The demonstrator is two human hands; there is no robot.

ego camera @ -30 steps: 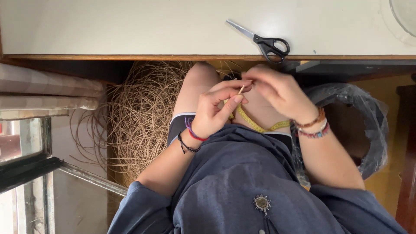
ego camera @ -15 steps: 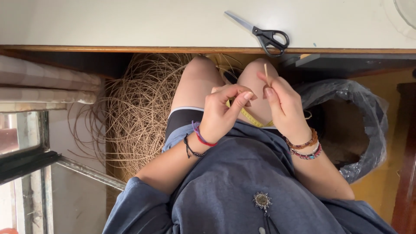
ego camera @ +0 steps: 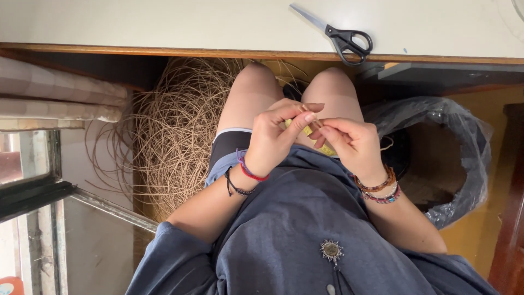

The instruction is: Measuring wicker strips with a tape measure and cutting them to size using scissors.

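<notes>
Where the lap fills the near part of the view, the left hand (ego camera: 275,136) and the right hand (ego camera: 349,142) meet above the knees, fingertips almost touching. Both pinch a thin tan reed strand (ego camera: 312,116) between thumb and forefinger, each grip pressed together on it; the strand is so slender that its full run is hard to make out. Just beneath the hands lies something yellow (ego camera: 322,145), mostly hidden. Bead bracelets (ego camera: 379,188) circle the right wrist, cord bands (ego camera: 245,175) the left. Beyond the left knee sits a large tangled coil of reed (ego camera: 174,131) on the floor, and past the right knee a bin lined with a grey plastic bag (ego camera: 464,147). Farthest off, black-handled scissors (ego camera: 341,35) lie on the pale bench (ego camera: 164,24), well apart from the hands.
</notes>
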